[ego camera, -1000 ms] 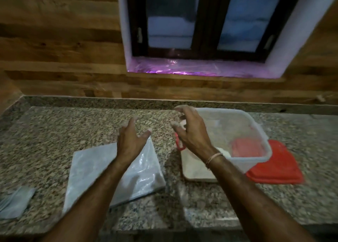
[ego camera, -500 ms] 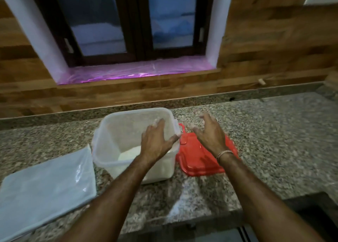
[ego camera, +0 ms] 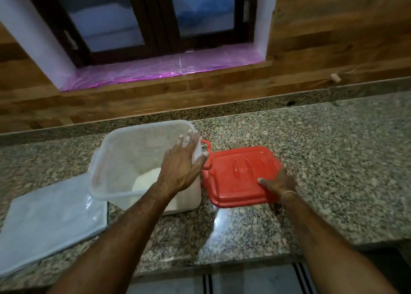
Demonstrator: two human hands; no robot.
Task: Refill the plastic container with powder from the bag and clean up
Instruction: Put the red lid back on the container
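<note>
A clear plastic container (ego camera: 124, 151) stands open on the granite counter (ego camera: 333, 160), with white powder (ego camera: 145, 180) low inside it. My left hand (ego camera: 180, 167) clasps its right wall, fingers over the rim and thumb outside beside a red handle (ego camera: 206, 146). The red lid (ego camera: 240, 173) lies flat just right of the container. My right hand (ego camera: 281, 183) holds the lid's near right edge, thumb on top and fingers hidden behind the edge. The flattened plastic bag (ego camera: 51, 216) lies to the left, its corner against the container's base.
A wooden wall and a window with a purple-lit sill (ego camera: 155, 71) rise behind the counter. The counter's front edge (ego camera: 222, 265) runs close below my forearms, with tiled floor beneath. A small light object (ego camera: 335, 77) sits on the ledge at the right.
My view swung right, so the bag and container shifted left. My left hand went from over the bag to the container's right wall. My right hand settled on the lid's near edge.
</note>
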